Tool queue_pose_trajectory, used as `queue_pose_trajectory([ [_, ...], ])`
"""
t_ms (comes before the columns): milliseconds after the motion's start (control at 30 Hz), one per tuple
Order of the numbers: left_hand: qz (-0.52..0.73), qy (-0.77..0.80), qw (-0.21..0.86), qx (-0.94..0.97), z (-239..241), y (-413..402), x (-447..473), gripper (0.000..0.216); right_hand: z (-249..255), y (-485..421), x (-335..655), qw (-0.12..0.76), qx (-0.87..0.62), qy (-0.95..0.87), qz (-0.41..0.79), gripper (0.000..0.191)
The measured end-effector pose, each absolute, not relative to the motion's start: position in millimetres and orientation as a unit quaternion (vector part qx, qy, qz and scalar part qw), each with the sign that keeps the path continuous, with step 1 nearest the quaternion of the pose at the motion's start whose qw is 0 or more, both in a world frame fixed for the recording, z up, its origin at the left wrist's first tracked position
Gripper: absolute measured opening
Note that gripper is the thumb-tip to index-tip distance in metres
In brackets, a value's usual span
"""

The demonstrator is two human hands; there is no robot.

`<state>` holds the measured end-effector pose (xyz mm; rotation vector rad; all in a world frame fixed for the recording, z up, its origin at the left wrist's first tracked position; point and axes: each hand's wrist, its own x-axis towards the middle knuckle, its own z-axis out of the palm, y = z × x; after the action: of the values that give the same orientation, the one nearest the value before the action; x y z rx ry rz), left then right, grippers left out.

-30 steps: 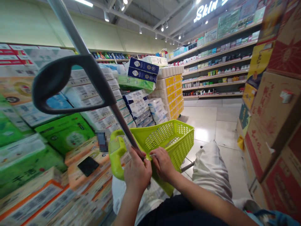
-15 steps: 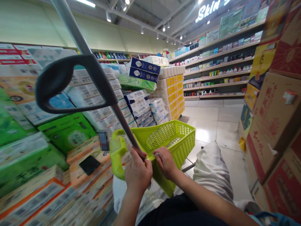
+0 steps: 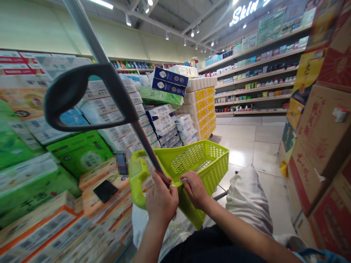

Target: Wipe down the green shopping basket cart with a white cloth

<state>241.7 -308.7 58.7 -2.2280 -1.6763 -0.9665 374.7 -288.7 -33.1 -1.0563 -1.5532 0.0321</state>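
My left hand is wrapped round the lower part of a metal pole. The pole slants up to the upper left and carries a dark grey loop handle. My right hand is closed in a pinch by the rim of a lime-green shopping cart basket. A small pale thing shows at its fingertips, too small to name. The cart's green push handle lies left of my left hand. Both hands are close together, in front of my bent knees.
Stacked tissue packs and orange-white packs fill the left, with a black flat object on top. Brown and red cartons are piled on the right. Shelves of small products stand beyond the tiled floor.
The whole view has shifted very slightly. Both hands keep their grips, and the pole and cart stay in nearly the same place.
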Motion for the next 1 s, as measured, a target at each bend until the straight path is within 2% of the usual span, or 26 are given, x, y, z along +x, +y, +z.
queue_pose_trajectory([
  [200, -0.339, -0.570, 0.087, -0.743, 60, -310, 245, 0.071, -34, -287, 372, 0.611, -0.496, -0.618, 0.003, 0.022],
  [433, -0.331, -0.572, 0.098, -0.744, 60, -310, 244, 0.071, -31, -292, 377, 0.583, -0.464, -0.667, 0.006, 0.021],
  [633, -0.325, -0.568, 0.083, -0.751, 56, -306, 242, 0.070, -31, -289, 375, 0.593, -0.511, -0.622, -0.003, 0.021],
  [767, -0.375, -0.531, 0.092, -0.754, 57, -305, 242, 0.076, -26, -293, 366, 0.587, -0.470, -0.658, 0.014, 0.020],
  [867, -0.466, -0.458, 0.154, -0.742, 58, -310, 239, 0.082, -28, -293, 374, 0.582, -0.472, -0.662, 0.006, 0.019],
  [1000, -0.500, -0.372, 0.208, -0.754, 48, -324, 243, 0.073, -35, -288, 383, 0.580, -0.510, -0.635, -0.020, 0.020],
])
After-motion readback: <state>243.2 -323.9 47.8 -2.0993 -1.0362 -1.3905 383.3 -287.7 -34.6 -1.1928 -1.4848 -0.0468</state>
